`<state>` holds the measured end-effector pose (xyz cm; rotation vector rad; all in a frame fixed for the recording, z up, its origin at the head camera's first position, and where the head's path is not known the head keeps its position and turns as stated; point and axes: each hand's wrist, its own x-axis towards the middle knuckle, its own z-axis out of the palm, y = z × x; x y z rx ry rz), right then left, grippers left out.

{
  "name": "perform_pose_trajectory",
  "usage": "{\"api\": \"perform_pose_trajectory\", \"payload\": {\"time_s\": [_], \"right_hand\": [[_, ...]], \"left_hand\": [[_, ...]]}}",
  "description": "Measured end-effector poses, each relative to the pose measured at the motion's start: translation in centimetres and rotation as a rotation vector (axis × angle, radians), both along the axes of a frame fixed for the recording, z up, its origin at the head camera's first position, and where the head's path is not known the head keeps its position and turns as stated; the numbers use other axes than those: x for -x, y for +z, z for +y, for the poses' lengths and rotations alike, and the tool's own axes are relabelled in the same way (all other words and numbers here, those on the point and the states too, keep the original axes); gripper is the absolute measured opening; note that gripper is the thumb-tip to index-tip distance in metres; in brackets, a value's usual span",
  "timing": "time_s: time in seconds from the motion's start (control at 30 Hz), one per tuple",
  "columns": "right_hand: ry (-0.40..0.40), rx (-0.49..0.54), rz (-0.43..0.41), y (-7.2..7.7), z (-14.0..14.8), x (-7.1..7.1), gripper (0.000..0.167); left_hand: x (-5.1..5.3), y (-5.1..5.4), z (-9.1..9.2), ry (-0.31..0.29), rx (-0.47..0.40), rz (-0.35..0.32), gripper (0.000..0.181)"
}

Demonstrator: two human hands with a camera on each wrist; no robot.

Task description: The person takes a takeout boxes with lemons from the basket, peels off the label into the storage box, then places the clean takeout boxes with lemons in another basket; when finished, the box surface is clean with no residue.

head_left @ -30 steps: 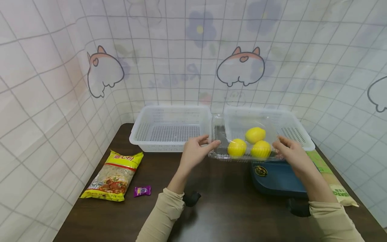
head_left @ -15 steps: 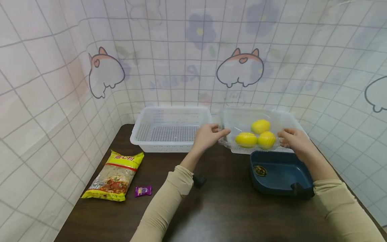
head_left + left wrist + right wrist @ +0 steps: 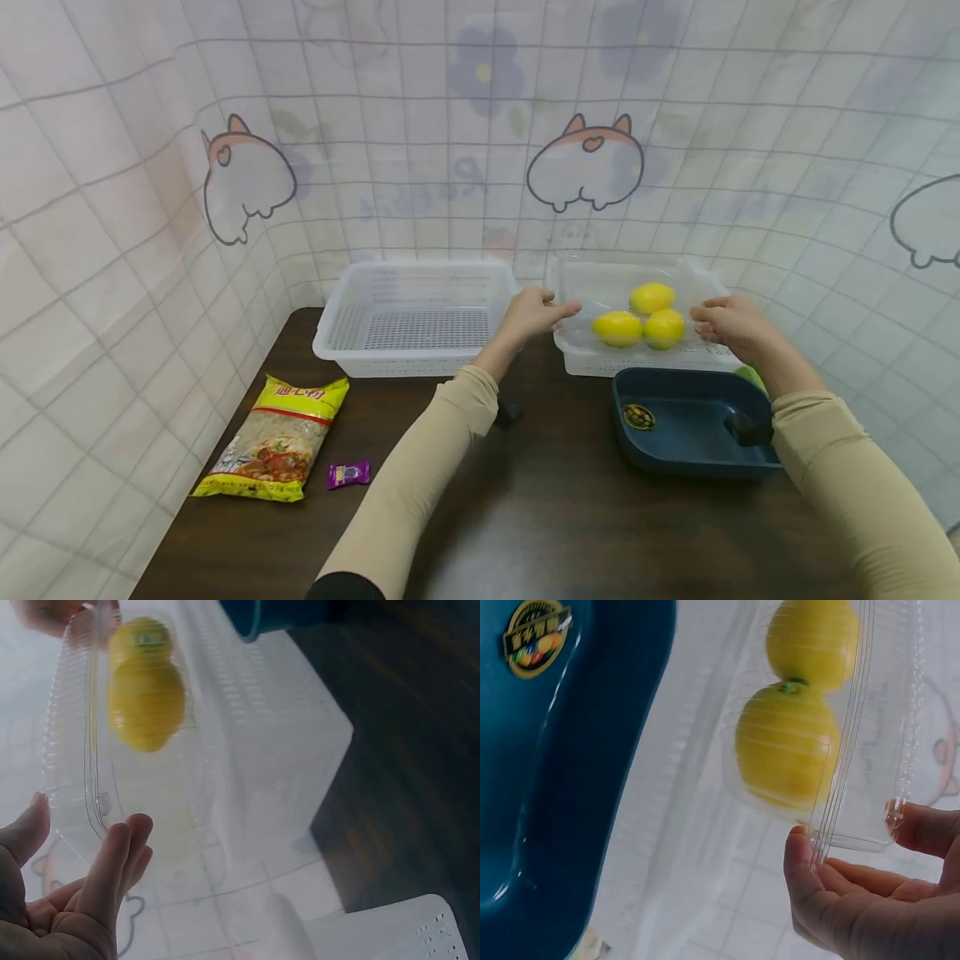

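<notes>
A clear plastic clamshell box (image 3: 75, 757) holds three yellow lemons (image 3: 617, 329). It is over or inside the right white basket (image 3: 600, 364); I cannot tell whether it touches the bottom. My left hand (image 3: 534, 315) has its thumb and fingers on either side of the box's left end, as the left wrist view shows. At the other end, the right hand (image 3: 737, 325) pinches the corner, thumb (image 3: 922, 825) at one edge and fingers along the rim. The lower rear of the box is blurred by the basket's similar pale tone.
Left of the box stands a second white basket (image 3: 420, 362). In front of the right basket is a dark blue basin (image 3: 690, 429) with an oval sticker (image 3: 639, 417). A yellow food bag (image 3: 273, 437) and a purple packet (image 3: 348, 475) lie at the left. Some green packaging (image 3: 750, 377) shows behind the basin.
Both hands have moved the box of lemons away from the body, from in front of the right basket to over or into it. More of the blue basin has come into sight.
</notes>
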<state>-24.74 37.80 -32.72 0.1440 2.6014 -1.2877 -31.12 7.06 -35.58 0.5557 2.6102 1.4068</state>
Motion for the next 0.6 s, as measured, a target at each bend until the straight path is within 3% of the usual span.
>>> {"api": "perform_pose_trajectory", "payload": {"time_s": [0.3,0.5,0.6], "right_hand": [[-0.037,-0.040,-0.025,-0.4,0.7,1.9,0.068],[-0.006,-0.103,-0.086,0.0,1.2,3.0,0.064],[0.007,-0.131,-0.107,-0.1,1.4,3.5,0.063]], "left_hand": [[1.7,-1.2,2.0,0.014,-0.007,-0.035,0.045],[2.9,-1.8,3.3,0.049,-0.016,-0.137,0.060],[3.7,-2.0,4.0,0.052,0.001,-0.198,0.044]]}}
